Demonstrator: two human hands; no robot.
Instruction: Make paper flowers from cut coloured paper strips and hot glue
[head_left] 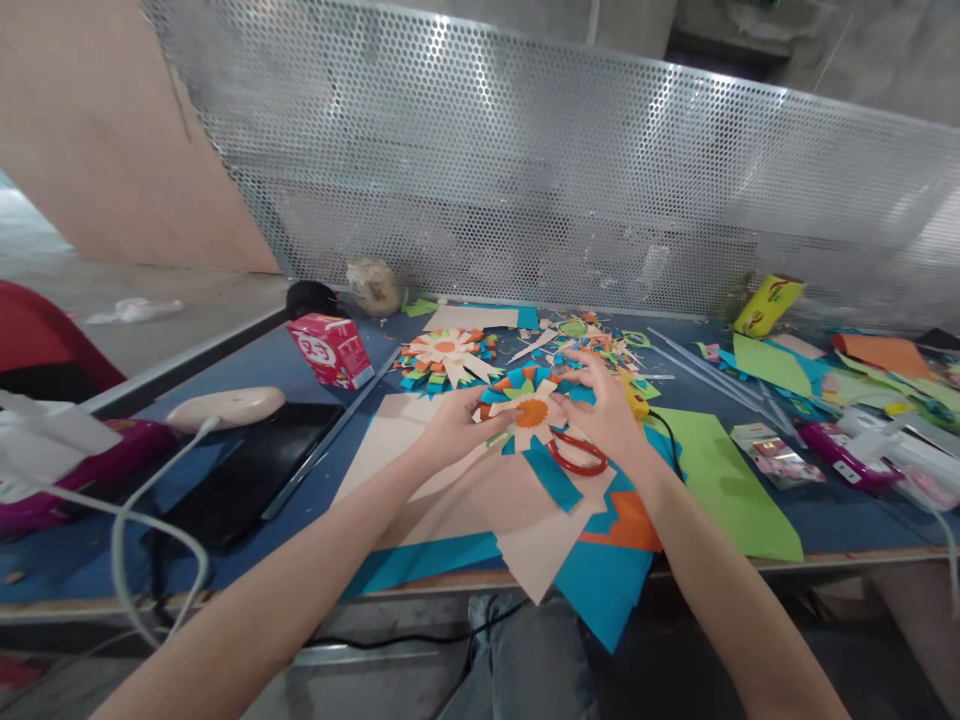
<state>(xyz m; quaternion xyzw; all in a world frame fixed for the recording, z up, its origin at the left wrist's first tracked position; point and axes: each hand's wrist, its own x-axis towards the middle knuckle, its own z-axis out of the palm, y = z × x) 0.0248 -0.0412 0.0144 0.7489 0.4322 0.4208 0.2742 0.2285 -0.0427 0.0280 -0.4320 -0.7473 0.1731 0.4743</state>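
A paper flower (534,413) with cream petals, an orange centre and blue, orange and green strips behind it is held between both hands. My left hand (457,428) pinches its left edge, thumb in front. At its right edge, my right hand (600,405) closes its fingers and thumb on the petals. Below the flower lie scissors (577,456) with red handles, their blades hidden. Beyond my right hand, a yellow tool (636,398) with a black cord is partly covered. Cream paper sheets (450,500) lie under my hands.
Another paper flower (442,346) lies behind my left hand, with paper scraps (592,335) at the back. Green paper (727,485) is at right. A pink box (330,350), black phone-like slab (255,475) and white cable (120,530) are at left. Perforated metal panel (525,160) stands behind.
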